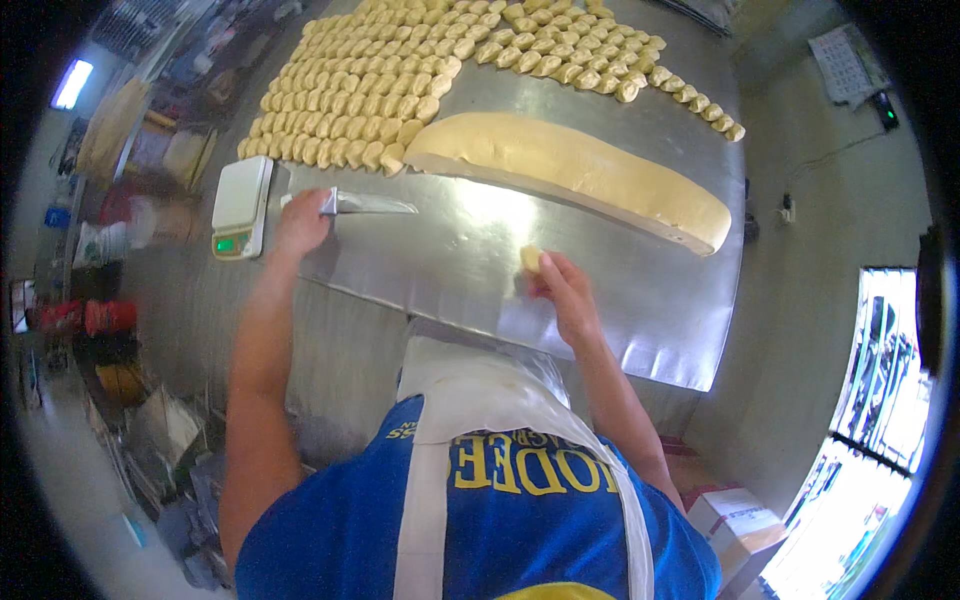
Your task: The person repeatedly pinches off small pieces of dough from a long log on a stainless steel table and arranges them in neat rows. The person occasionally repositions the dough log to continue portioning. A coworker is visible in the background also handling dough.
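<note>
My left hand (303, 223) is at or on a knife (371, 202) with a pale handle end; its blade points right, and whether my fingers close round the handle is unclear. A small piece of dough (532, 259) is pinched between the thumb and fingers of my right hand (564, 289), over the metal tabletop. Beyond my hands a long, thick roll of yellowish dough (570, 165) lies slantwise. Close-set rows of small dough pieces (352, 105) cover the far left of the table, and more rows (570, 52) lie at the far right.
Left of the knife stands a white digital scale (241, 195) with a lit green display. The metal-covered table (660, 315) has its near edge just before my apron. A wall rises beyond its right side. A cardboard box (735, 525) stands low at the right.
</note>
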Tool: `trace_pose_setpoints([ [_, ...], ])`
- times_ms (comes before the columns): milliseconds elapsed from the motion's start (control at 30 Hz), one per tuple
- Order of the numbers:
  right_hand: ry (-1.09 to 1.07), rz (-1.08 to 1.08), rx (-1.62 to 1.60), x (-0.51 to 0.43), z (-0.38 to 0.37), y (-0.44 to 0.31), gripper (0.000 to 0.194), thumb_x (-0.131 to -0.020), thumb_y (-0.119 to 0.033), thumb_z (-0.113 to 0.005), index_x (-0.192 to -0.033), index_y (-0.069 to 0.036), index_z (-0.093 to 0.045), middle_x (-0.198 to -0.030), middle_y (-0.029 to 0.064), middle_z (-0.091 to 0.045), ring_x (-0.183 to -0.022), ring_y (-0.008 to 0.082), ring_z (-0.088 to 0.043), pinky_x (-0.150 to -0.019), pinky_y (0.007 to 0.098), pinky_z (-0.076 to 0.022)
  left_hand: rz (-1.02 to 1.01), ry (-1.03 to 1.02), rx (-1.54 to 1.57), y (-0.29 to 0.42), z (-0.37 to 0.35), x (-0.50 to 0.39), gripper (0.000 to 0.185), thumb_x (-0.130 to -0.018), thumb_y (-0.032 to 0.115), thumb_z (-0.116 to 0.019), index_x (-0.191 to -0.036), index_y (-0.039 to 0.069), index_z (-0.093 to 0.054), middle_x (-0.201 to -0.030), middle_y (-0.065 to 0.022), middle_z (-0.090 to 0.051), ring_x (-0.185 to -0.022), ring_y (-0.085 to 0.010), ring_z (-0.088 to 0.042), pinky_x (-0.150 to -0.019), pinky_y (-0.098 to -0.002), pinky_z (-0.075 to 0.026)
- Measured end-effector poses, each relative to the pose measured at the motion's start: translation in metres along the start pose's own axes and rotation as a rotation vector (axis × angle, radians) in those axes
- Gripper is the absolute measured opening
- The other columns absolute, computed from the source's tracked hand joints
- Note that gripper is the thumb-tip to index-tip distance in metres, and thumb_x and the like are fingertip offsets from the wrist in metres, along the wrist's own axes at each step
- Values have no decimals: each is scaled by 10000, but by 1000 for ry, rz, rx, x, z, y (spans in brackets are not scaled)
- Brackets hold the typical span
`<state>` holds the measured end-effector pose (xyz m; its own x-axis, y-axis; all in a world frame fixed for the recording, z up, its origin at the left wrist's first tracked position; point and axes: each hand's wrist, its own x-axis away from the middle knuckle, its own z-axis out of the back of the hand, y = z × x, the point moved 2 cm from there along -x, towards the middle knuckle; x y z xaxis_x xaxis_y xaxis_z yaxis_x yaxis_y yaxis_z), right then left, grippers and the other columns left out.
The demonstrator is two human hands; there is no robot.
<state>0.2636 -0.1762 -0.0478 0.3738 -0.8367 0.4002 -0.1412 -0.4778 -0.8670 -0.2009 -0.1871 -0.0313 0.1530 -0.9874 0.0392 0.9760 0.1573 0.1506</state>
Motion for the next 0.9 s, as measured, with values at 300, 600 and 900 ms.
trace_pose_setpoints([
  [300, 0, -209, -144, -127, -129, 29, 517, -1007, -467, -587, -1285, -32, -610, -1133, 71, -687, -884, 130, -654, -730, 275, -534, -270, -434, 99, -37, -2, -2, 601, -794, 80, -625, -1386, 105, -521, -1253, -220, -596, -1133, -425, -587, -990, -493, -480],
  [600, 274, -229, -408, -206, -185, 30, 673, -832, -710, -672, -1032, -69, -646, -873, 77, -680, -713, 170, -661, -583, 309, -544, 86, -571, 1018, -98, 33, -4, 243, -1032, 262, -535, -1076, 27, -575, -795, -87, -643, -698, -164, -615, -649, -290, -501],
  [900, 455, -94, -350, -225, -196, 56, 320, -971, -316, -557, -912, -6, -609, -727, 113, -658, -548, 198, -629, -473, 358, -520, -967, -327, 454, 177, 81, -152, 504, -1025, 215, -479, -1512, 182, -355, -852, -189, -674, -719, -373, -659, -660, -458, -531],
])
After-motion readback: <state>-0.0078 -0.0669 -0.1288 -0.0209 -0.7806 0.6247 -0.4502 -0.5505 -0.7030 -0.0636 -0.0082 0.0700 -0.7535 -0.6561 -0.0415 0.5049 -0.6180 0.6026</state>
